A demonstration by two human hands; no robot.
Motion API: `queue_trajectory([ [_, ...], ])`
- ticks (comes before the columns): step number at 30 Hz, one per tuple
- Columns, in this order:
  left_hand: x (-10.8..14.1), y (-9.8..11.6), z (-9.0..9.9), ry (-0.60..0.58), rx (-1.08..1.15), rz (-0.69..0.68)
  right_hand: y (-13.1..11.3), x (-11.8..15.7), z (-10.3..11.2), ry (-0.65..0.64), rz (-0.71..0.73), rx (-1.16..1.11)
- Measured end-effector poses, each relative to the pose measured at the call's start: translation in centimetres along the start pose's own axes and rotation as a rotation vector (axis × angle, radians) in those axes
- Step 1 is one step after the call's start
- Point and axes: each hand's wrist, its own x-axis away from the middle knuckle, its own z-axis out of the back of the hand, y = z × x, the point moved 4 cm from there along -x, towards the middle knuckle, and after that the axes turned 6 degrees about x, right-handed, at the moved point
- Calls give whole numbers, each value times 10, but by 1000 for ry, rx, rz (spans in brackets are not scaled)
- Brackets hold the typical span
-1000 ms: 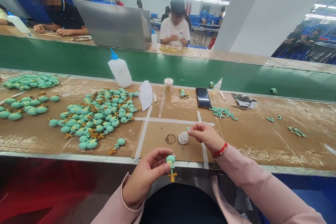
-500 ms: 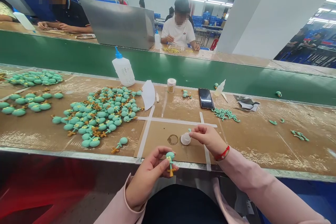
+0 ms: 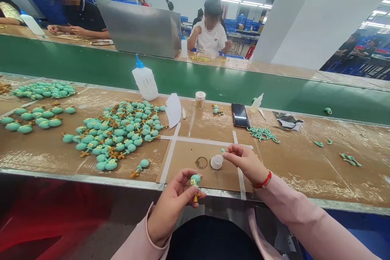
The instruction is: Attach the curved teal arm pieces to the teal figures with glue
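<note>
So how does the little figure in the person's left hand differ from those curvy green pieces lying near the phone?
The figure in the left hand has a rounded teal head with yellow markings and a small orange-brown end, while the curved green pieces are thin, plain strips with no head. The figure is held up in the fingers; the pieces lie tangled together on the brown cardboard. Both share much the same teal-green colour.
</note>
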Motion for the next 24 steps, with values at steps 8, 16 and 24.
queue_trajectory([
  [8,1,-3,-3,58,49,18,-4,3,7,-200,-34,200],
  [16,0,-6,3,26,72,42,-10,1,5,-221,-51,348],
  [24,-4,-13,9,-30,97,36,-8,0,5,-238,-53,336],
])
